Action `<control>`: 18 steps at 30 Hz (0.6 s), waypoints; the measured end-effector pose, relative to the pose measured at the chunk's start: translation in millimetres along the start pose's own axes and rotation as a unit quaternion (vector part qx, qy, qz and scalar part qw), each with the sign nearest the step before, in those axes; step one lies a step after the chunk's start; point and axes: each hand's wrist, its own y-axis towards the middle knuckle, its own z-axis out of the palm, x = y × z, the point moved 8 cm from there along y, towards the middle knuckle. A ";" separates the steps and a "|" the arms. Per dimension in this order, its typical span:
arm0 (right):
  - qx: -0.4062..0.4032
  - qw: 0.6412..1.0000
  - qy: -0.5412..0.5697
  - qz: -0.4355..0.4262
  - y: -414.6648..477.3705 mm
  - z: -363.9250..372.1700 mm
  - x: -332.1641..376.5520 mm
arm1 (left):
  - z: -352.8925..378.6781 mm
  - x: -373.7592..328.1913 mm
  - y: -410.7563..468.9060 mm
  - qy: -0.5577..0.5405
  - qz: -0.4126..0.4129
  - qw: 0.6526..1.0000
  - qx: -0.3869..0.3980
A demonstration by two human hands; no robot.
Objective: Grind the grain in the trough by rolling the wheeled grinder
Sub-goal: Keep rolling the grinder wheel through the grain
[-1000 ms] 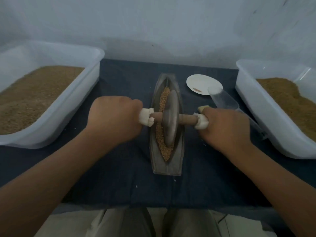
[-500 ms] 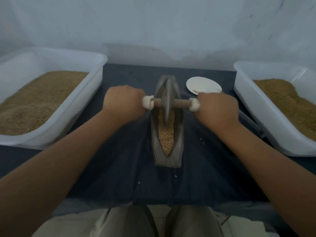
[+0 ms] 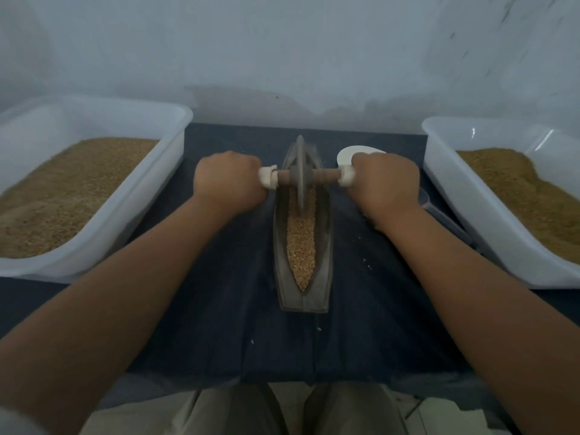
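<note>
Plastic, white and translucent, the left tub (image 3: pixel 147 199) sits at nine o'clock from the trough, heaped with brown grain and well apart from the work. The left hand (image 3: pixel 227 180) is fisted round the white-capped end of the wooden axle (image 3: pixel 326 176). The hands are apart, one clamped on each end, which I judge keeps the disc upright and the weight even. The wheeled grinder (image 3: pixel 300 183) stands at the trough's twelve o'clock end, its edge down in the groove. The trough (image 3: pixel 281 246), dark and boat-shaped, lies from twelve to six on the cloth-covered bench (image 3: pixel 226 293), so a straight push and pull suits it. The grain (image 3: pixel 301 243) fills the groove from the wheel toward six o'clock and looks mostly whole. The right hand (image 3: pixel 384 180) grips the other axle end. At one o'clock a white dish (image 3: pixel 345 153) shows partly behind it. A clear scoop (image 3: pixel 436 208) lies at three o'clock, just beside the right tub (image 3: pixel 439 158). Neither crosses the rolling path.
</note>
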 end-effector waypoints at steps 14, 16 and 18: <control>0.001 1.000 0.024 0.002 -65.4 -7.7 -7.7 | -22.6 -11.8 -44.8 0.051 0.085 0.995 -0.027; 0.024 0.999 0.017 0.031 -34.7 10.2 -10.2 | -13.8 -10.3 -14.6 0.042 0.059 0.997 -0.008; 0.062 0.996 0.025 0.054 -12.6 27.4 -12.7 | -11.5 -9.1 5.3 0.029 0.039 0.999 0.009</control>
